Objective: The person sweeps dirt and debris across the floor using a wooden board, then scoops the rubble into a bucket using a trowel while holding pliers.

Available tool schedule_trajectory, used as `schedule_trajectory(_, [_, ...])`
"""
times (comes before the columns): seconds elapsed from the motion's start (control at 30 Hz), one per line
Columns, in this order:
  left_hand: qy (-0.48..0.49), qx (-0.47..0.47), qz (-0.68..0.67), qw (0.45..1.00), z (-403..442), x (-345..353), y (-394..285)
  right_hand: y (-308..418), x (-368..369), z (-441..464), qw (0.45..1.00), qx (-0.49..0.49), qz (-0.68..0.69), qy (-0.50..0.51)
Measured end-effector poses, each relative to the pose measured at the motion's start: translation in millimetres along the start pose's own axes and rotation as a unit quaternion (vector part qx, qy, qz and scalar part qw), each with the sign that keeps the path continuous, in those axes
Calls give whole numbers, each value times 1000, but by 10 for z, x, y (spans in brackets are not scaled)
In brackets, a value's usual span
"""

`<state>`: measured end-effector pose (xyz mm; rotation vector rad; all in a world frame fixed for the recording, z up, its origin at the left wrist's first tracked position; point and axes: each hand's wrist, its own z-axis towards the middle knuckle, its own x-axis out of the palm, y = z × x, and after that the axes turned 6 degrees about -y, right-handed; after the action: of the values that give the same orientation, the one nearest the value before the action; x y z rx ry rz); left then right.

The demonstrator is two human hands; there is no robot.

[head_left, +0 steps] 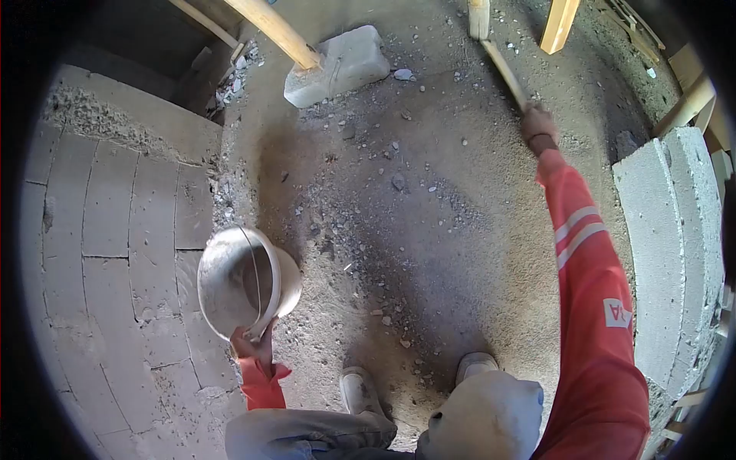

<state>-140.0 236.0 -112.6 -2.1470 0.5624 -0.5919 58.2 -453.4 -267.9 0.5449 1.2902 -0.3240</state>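
My left hand is closed on the rim of a whitish bucket, at its near side. The bucket is tilted, its mouth facing up and left, and a thin wire handle crosses the opening. Stretched out far to the right, my right hand is wrapped round the near end of a wooden stick. The stick's far end reaches the foot of a round wooden post; I cannot tell whether they touch. Rubble and small stones lie scattered on the dusty floor between my hands.
A block wall runs along the left. Grey blocks stand at the right. Ahead, a slanted pole rests against a pale block, and a squared timber stands further right. My shoes are on the floor.
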Motion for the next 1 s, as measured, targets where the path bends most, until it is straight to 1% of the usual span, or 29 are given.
schedule_trajectory(0.03, [-1,0,0,1000,8,-66,11,124,127,-1,998,-44,8,33])
schedule_trajectory(0.1, [-30,2,7,1000,43,-183,39,670,385,-202,994,-56,39,88])
schedule_trajectory(0.13, [-58,-11,-27,998,7,-144,76,960,152,-507,985,-102,91,103])
schedule_trajectory(0.17, [-54,-10,-27,998,-5,-123,96,1231,166,-798,988,-111,106,26])
schedule_trajectory(0.2, [-66,-33,-46,996,-6,-94,114,1463,313,-1062,984,-109,140,13])
schedule_trajectory(0.23, [-77,-56,-65,993,-11,-71,133,1647,152,-1323,985,-117,106,69])
schedule_trajectory(0.3, [-67,-49,-57,995,-41,-4,162,1815,16,-1810,959,-211,179,58])
schedule_trajectory(0.33, [-84,-55,-52,994,-66,69,163,1781,-79,-1925,959,-211,183,54])
schedule_trajectory(0.37, [-103,-60,-48,992,-99,73,155,1737,-170,-2030,952,-212,194,103])
schedule_trajectory(0.4, [-70,-15,-3,997,-12,-17,181,1709,-286,-2102,942,-216,206,151])
schedule_trajectory(0.47, [-14,83,79,993,166,-214,236,1424,-478,-2109,958,-135,208,145])
schedule_trajectory(0.5, [-34,59,37,997,31,-136,235,1135,-369,-2041,975,-109,176,81])
schedule_trajectory(0.53, [-56,37,-7,998,-98,-64,236,664,-236,-1890,967,-181,177,-25])
schedule_trajectory(0.57, [-47,44,-6,998,-174,-51,247,116,11,-1646,966,-162,182,-88])
schedule_trajectory(0.6, [-36,50,-2,998,-218,-63,247,-142,-476,-1527,991,-57,110,-49])
schedule_trajectory(0.63, [-45,47,-5,998,-240,-82,245,-559,-466,-1300,993,-8,67,-94])
schedule_trajectory(0.7, [-29,66,18,997,-258,-106,292,-918,-640,-1080,985,126,-81,-84])
schedule_trajectory(0.73, [-49,21,-9,999,-117,-179,292,-961,-549,-1061,984,128,-89,-83])
schedule_trajectory(0.77, [-47,14,-4,999,-20,-278,316,-992,-325,-1092,982,93,-143,-81])
schedule_trajectory(0.83, [-70,-2,-19,997,9,-235,334,-838,149,-1085,980,162,-107,33])
schedule_trajectory(0.87, [-44,30,5,999,32,-249,346,-549,228,-1267,991,83,-102,21])
schedule_trajectory(0.9, [-39,26,12,999,36,-236,352,-186,261,-1566,972,-88,-209,-53])
schedule_trajectory(0.93, [-42,17,6,999,38,-199,353,357,98,-1821,999,23,-20,20])
schedule_trajectory(0.97, [-44,9,-1,999,36,-158,351,817,-174,-2128,998,23,41,50])
schedule_trajectory(1.0, [-35,8,3,999,-4,-95,372,1186,-9,-2364,997,-28,11,70])
